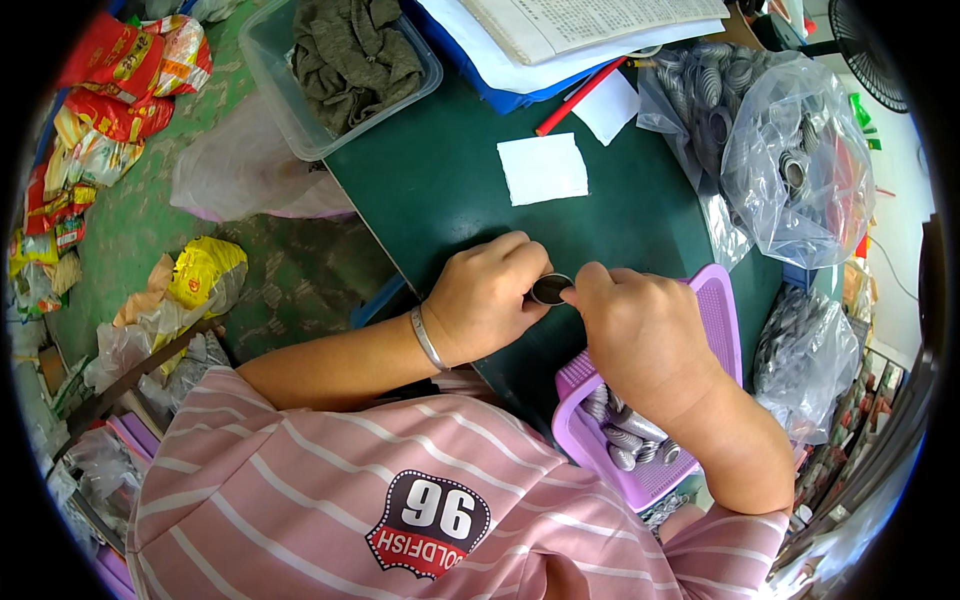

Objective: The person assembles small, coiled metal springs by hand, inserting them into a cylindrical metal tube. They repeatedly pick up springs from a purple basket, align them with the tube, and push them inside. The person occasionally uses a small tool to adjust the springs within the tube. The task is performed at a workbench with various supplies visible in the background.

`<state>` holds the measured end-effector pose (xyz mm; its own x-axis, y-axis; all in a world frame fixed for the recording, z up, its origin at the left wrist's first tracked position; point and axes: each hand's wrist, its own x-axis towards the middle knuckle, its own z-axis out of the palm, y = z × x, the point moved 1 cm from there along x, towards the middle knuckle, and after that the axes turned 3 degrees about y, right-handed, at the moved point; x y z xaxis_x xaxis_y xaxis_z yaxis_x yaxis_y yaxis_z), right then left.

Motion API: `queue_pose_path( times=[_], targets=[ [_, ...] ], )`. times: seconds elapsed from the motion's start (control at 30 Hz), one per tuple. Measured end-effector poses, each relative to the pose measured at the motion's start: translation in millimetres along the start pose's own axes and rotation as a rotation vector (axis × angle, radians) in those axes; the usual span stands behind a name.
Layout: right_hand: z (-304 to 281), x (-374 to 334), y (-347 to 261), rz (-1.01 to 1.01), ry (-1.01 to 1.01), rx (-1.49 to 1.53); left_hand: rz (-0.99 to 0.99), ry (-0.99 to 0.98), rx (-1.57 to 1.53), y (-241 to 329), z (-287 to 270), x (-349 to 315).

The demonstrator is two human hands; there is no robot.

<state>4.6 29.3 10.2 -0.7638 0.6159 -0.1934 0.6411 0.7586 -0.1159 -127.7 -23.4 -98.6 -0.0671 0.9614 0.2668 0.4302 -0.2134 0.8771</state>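
Over the dark green table, my left hand (490, 295) is closed around a small round metal piece (551, 289), with its dark, hollow-looking round face upward. My right hand (640, 325) is curled, with thumb and fingertips pinched at the right rim of the same piece. Anything else within those right fingers is hidden. Below my right forearm sits a purple plastic basket (732, 318), holding several grey ribbed metal pieces (628, 436). A silver bangle is on my left wrist.
On the table lie a white paper square (543, 169), a red pen (580, 97), and a blue folder stacked with papers (560, 35). Clear bags of ribbed pieces (795, 165) stand at the right. A clear bin (312, 148) with dark cloth is at the upper left; packets (115, 60) litter the floor.
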Motion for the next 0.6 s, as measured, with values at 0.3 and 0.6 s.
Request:
queue_pose_path(
  times=[0.3, 0.6],
  targets=[
    [7.8, 1.8, 13.5, 0.105, -0.087, 0.232, 0.022, -0.012, 0.014, 1.8, -2.6, 0.4],
    [-10.6, -8.7, 11.5, 0.077, -0.097, 0.169, 0.023, 0.024, -0.011, -0.4, 0.3, -0.2]
  ],
)
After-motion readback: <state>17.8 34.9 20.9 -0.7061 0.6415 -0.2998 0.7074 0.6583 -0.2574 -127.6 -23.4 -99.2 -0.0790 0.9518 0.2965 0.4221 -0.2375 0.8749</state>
